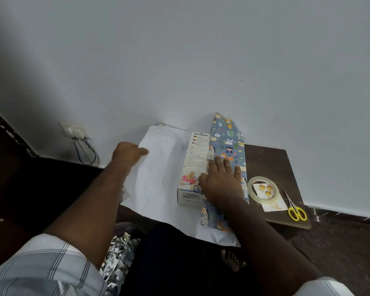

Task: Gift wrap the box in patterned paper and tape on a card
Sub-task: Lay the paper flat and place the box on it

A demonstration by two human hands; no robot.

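A: Where does the box (195, 165) sit right now?

B: On the wrapping paper (158, 184), which lies white side up across the dark worktop (271, 159). The paper's right flap is folded up over the box's top, so the animal print shows there.

A: And the hands?

B: The right hand (220, 182) lies flat with fingers spread, pressing that printed flap down onto the box. The left hand (127, 153) is at the far left edge of the sheet, fingers curled around it, seemingly pinching the edge to bring it over.

A: How will the paper behave?

B: Thin and light, I'd judge. It creases easily and could tear at the box's corners if pulled hard. It looks smooth, so the flap may slide once the palm lifts. The box looks like stiff cardboard, so it can take firm pressure.

A: Where is it best to hold the paper?

B: Along the straight edge, near the middle, pulling evenly. The tape roll (263, 190), card (273, 205) and scissors (296, 211) wait just right of the box.
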